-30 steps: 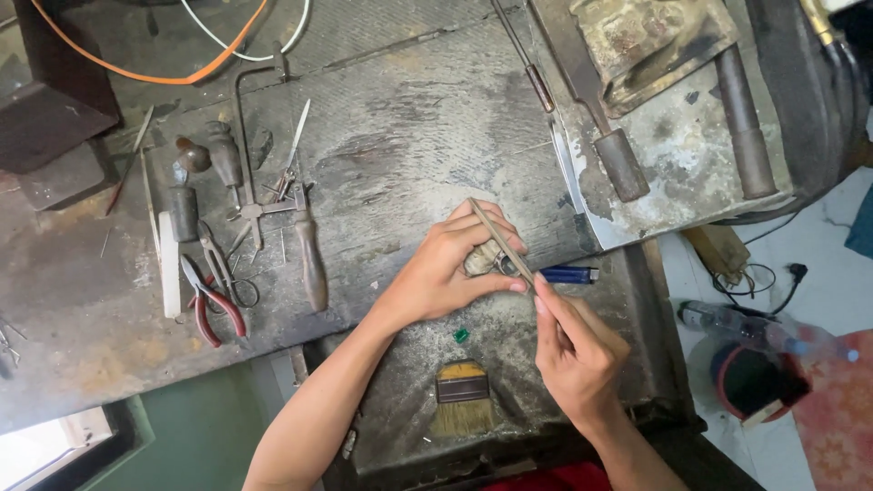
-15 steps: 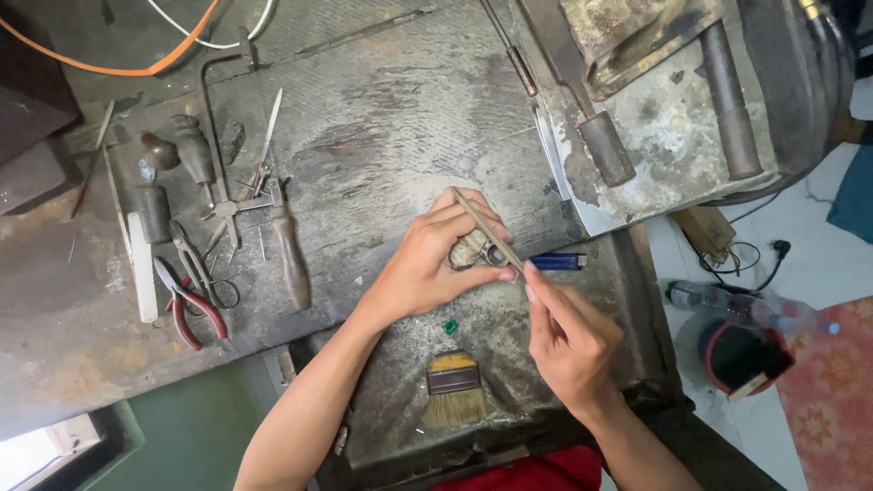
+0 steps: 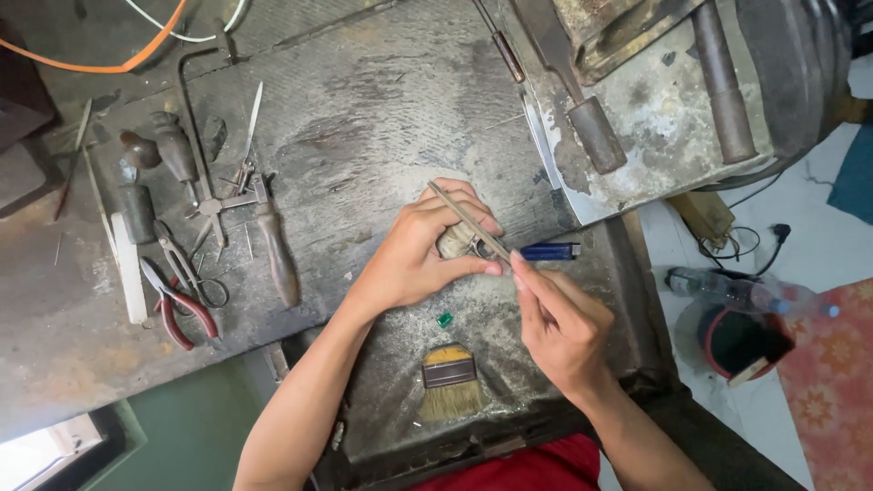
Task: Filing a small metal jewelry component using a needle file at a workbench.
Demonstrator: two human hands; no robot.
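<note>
Clearly filing is underway: on the worn workbench [image 3: 382, 118], near its front edge, the left hand [image 3: 420, 255] is clamped around a small metal piece [image 3: 455, 240], while the right hand [image 3: 562, 320] pinches a slim file [image 3: 468, 222] laid across it. Next stroke needs steady pressure.

Flat brush [image 3: 449, 382] near bench edge; small green stone [image 3: 445, 320] above it; red-handled pliers [image 3: 178, 307] left; blue lighter [image 3: 549, 252].

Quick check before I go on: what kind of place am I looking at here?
Most likely a small metalworker's or jeweller's bench. The left hand steadies a small piece while the right hand works a thin file across it. Red-handled pliers lie on the scarred worktop, with a bench brush nearby.
</note>
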